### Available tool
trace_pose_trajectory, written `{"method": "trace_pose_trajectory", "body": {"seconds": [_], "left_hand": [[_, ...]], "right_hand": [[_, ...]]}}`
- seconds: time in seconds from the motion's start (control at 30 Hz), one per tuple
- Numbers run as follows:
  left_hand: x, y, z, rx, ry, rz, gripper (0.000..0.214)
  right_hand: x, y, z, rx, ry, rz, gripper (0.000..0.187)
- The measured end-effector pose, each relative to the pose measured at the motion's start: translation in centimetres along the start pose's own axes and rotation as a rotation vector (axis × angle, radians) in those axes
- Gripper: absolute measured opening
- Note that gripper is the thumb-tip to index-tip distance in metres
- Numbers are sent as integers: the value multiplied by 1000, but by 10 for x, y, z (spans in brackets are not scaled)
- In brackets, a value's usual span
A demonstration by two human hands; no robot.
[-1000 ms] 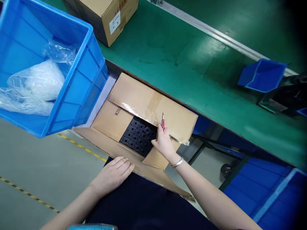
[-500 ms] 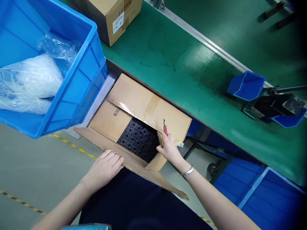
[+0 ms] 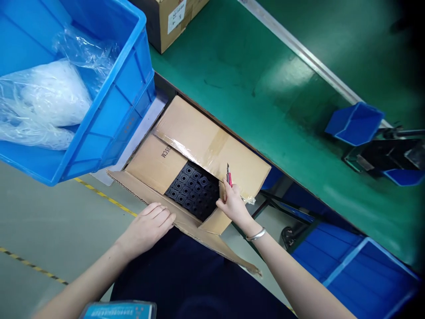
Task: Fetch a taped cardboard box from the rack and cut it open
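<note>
An open cardboard box [image 3: 206, 146] rests against my lap below the green bench. Rows of black round parts [image 3: 194, 188] show through the gap between its flaps. My left hand [image 3: 151, 226] lies flat with fingers stretched on the near flap. My right hand [image 3: 232, 204] is closed round a red-handled utility knife [image 3: 229, 176], blade pointing up, at the box's right inner flap. A silver bangle sits on that wrist.
A big blue crate [image 3: 109, 106] with clear plastic bags [image 3: 49, 97] stands at the left. The green bench [image 3: 265, 97] carries a sealed carton [image 3: 172, 17], small blue bins [image 3: 355, 124] and a black fixture [image 3: 388, 155]. More blue crates [image 3: 358, 274] sit below right.
The view has shifted a little. My right hand with the knife has stayed at the right flap and my left hand still rests on the near flap.
</note>
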State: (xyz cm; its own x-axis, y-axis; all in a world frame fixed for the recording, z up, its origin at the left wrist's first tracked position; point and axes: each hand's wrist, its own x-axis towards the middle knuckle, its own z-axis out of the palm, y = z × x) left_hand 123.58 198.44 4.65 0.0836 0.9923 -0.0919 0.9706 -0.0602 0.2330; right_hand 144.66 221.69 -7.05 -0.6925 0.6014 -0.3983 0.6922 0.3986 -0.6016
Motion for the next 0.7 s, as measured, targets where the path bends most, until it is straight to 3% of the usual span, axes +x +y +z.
{"method": "trace_pose_trajectory", "body": {"seconds": [0.13,0.27,0.4,0.53,0.7], "left_hand": [[10,-2,5,-45,43,-18,21],[40,-1,8,-131,87,-51,31],[77,-6,6,-86,59,-203,38],[107,-32,6,-62,-23,-346,32],[155,-61,15,-593,-69,-645,27]], "right_hand": [[1,7,-6,36,27,23,64],[12,3,-21,70,87,28,59],[35,-11,-32,165,79,52,63],[69,-30,-41,183,4,22,58],[136,-73,-65,53,10,-222,32]]}}
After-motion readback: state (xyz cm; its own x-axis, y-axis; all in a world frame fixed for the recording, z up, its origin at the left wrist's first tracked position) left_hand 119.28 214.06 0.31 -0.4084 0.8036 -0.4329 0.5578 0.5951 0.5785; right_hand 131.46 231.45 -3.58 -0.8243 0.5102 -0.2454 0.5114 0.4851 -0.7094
